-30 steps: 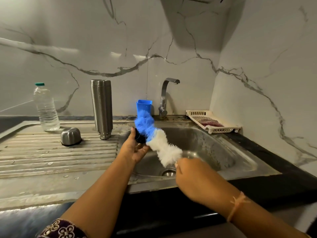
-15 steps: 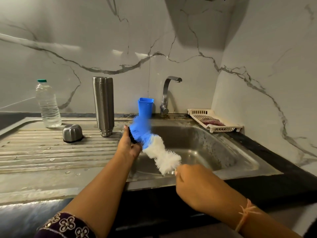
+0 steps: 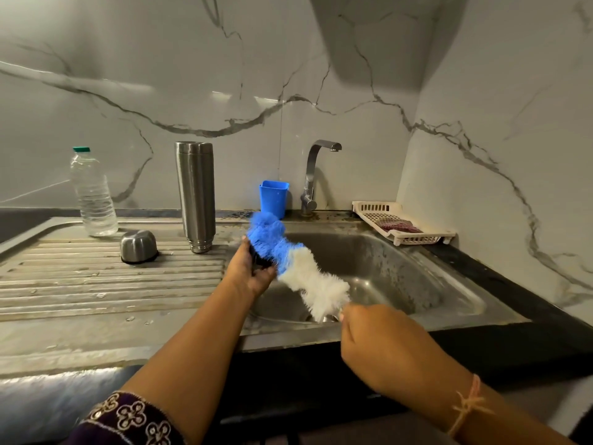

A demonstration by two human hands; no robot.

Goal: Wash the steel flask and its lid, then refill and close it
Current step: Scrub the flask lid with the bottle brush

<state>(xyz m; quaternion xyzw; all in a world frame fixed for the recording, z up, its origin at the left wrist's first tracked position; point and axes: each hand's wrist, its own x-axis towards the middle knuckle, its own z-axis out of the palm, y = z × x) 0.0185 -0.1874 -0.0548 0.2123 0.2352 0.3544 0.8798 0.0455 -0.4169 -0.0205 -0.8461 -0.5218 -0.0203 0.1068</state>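
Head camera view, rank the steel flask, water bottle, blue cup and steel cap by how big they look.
1. steel flask, tallest.
2. water bottle, shorter, slightly wider.
3. blue cup and steel cap look about alike, so I won't rank them.

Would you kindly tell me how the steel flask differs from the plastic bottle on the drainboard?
The steel flask is opaque metal; the plastic bottle is clear. The flask is taller than the bottle. The bottle wears a green cap; the flask stands narrow end down, lidless. Both stand on the drainboard.
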